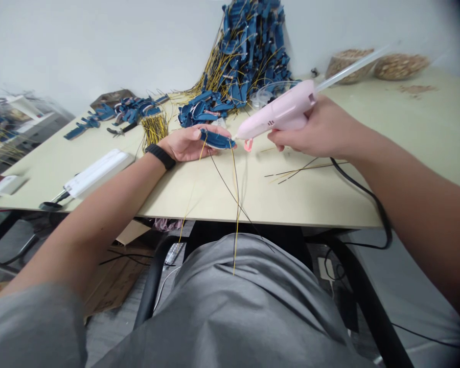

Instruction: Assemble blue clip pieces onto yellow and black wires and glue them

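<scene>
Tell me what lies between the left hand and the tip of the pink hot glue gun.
The head view shows a blue plastic piece trailing yellow and black wires, gripped by the left hand, its end right at the tip of the pink hot glue gun.

Loose grey short-sleeved T-shirt, black strap wristband on the left arm, bare right forearm

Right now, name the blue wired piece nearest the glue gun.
The one in the left hand, at the nozzle; the others lie heaped on the table.

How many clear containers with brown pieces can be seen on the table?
2: the left container and the right container, side by side at the far right of the table. Others may be hidden.
</scene>
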`<state>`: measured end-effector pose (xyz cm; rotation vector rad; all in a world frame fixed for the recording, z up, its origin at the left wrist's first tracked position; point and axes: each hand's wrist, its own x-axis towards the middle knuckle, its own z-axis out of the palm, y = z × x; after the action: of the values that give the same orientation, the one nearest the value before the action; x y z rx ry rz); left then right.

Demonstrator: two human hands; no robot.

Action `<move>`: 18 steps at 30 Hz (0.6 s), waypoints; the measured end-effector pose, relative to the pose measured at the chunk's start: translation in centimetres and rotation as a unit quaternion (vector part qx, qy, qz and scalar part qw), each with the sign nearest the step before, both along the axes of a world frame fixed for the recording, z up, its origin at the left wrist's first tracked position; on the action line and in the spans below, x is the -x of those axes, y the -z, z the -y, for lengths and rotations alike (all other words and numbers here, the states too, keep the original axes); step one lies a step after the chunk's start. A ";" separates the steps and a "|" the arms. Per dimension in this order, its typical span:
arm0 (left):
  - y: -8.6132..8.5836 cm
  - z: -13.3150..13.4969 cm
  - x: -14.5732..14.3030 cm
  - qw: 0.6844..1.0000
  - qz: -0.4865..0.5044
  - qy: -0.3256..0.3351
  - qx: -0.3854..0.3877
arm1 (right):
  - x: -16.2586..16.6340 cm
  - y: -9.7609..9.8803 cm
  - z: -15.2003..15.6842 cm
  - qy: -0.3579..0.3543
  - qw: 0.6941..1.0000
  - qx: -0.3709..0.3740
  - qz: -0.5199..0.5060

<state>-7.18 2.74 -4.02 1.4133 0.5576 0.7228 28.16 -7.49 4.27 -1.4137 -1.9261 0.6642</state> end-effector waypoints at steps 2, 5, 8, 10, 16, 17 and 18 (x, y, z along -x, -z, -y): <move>-0.1 0.1 -0.1 1.000 -0.002 -0.002 0.005 | 0.0 -0.1 0.1 0.001 1.000 0.004 0.004; -0.5 0.3 -0.3 1.000 -0.009 -0.004 0.017 | -0.1 -0.1 0.2 -0.007 1.000 0.007 0.005; -0.7 0.5 -0.3 1.000 -0.009 -0.011 0.017 | -0.3 0.0 0.2 -0.015 1.000 0.007 0.005; -0.7 0.6 -0.4 1.000 -0.012 -0.011 0.012 | -0.3 0.0 0.2 -0.022 1.000 0.004 0.013; -0.7 0.6 -0.3 1.000 -0.018 -0.005 -0.004 | -0.2 -0.1 0.2 -0.012 1.000 0.003 0.010; -0.7 0.6 -0.4 1.000 -0.019 -0.008 -0.007 | -0.2 -0.1 0.2 -0.013 1.000 0.003 0.013; -0.7 0.6 -0.4 1.000 -0.019 -0.011 -0.010 | -0.2 0.0 0.2 -0.014 1.000 0.001 0.016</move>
<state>-6.79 2.13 -3.34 1.4438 0.5981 0.7217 28.34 -7.69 4.31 -1.4092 -1.9740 0.6589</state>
